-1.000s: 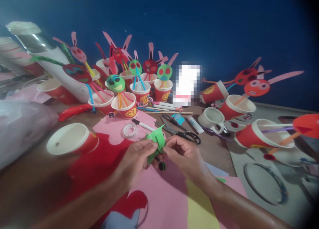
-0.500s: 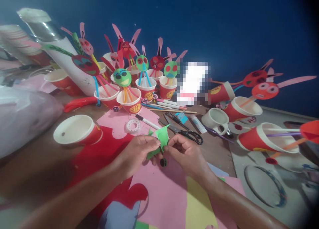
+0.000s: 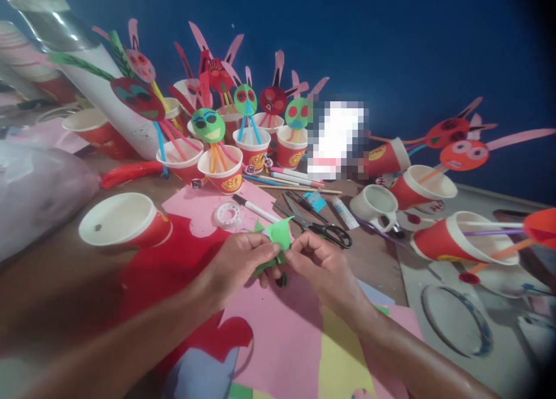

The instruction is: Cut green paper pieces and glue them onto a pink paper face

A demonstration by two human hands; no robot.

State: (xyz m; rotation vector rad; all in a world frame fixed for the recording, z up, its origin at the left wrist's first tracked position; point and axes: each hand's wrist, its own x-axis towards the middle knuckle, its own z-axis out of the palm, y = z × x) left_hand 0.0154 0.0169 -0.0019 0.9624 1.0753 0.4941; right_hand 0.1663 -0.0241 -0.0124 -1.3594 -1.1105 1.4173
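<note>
A small piece of bright green paper with an uneven cut edge is held between both hands, above the pink paper. My left hand pinches it from the left, thumb on top. My right hand pinches its right side with thumb and forefinger. Just under the fingers a small dark round piece shows, partly hidden. Beyond the hands lie black-handled scissors, a marker with a black cap and a white tape roll.
Several red paper cups with paper faces on straws stand at the back. One cup lies tilted on the left, near red paper. A white mug, a glue stick and a bangle-like ring are on the right.
The green paper has tipped and its upper corner sits lower and further left. Both hands keep their pinch. The whole view has shifted slightly.
</note>
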